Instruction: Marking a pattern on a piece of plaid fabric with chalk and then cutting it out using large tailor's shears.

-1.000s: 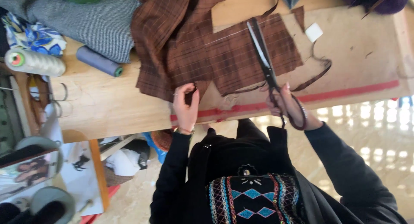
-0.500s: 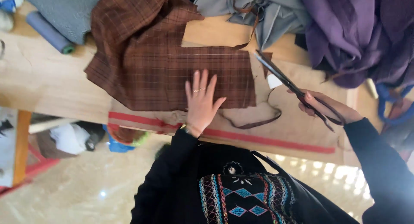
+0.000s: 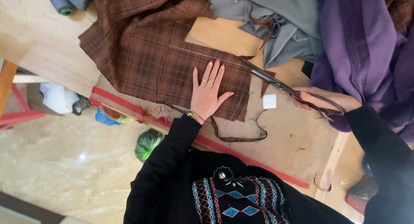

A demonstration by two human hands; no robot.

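While the left hand (image 3: 208, 96) still lies flat and spread on the brown plaid cloth (image 3: 172, 60), the right hand (image 3: 321, 101), gripping scissors (image 3: 280, 83), has brought their tips to the cloth's cut edge

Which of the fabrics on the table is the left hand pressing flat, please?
The brown plaid fabric: the left hand lies spread on it. The grey fabric and purple fabric lie bunched beyond the scissors, untouched by that hand.

Surface: pale wooden worktable (image 3: 39, 47) with a red tape strip (image 3: 129, 106) along its near edge | centre: brown plaid cloth (image 3: 151, 55) spread flat | 1 o'clock: grey fabric heap (image 3: 284, 21) | 3 o'clock: purple fabric pile (image 3: 362, 47) | centre-right: small white chalk block (image 3: 269, 101), thin brown offcut strip (image 3: 237, 138) at 5 o'clock | 11 o'clock: blue-grey thread spool (image 3: 58, 1).
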